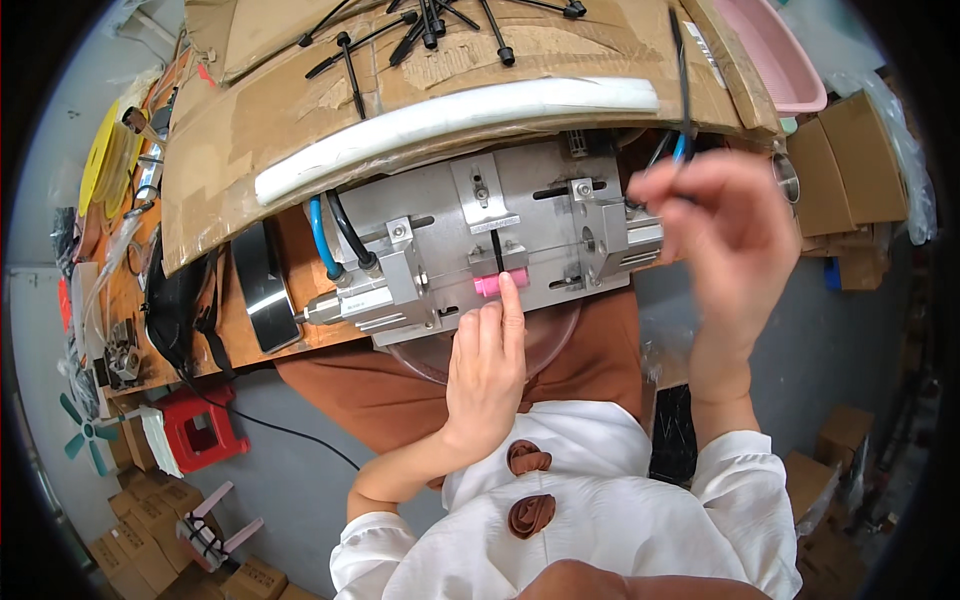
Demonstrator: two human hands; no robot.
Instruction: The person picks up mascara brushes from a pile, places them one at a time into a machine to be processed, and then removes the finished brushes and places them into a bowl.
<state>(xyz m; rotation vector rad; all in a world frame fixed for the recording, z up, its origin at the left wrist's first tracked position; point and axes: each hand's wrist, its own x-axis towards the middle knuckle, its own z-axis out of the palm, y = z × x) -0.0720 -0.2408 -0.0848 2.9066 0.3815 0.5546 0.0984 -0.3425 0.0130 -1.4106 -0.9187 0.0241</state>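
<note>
My left hand (485, 365) reaches up to the metal fixture (525, 205), index finger stretched out and the other fingers partly bent. Its fingertip touches a bright pink piece (490, 284) and the lower end of a short black rod (498, 250) in the middle of the fixture. The left thumb is hidden. My right hand (735, 235), smeared by motion, is raised right of the fixture. Its fingers are pinched around a thin black rod (683, 75) that points upward.
Several black rods with knobbed ends (350, 75) lie on the cardboard (240, 120) above a white foam strip (450, 118). Metal cylinders flank the fixture, with blue (322, 240) and black tubes. A phone (266, 295) lies at left; a red stool (200, 430) stands below.
</note>
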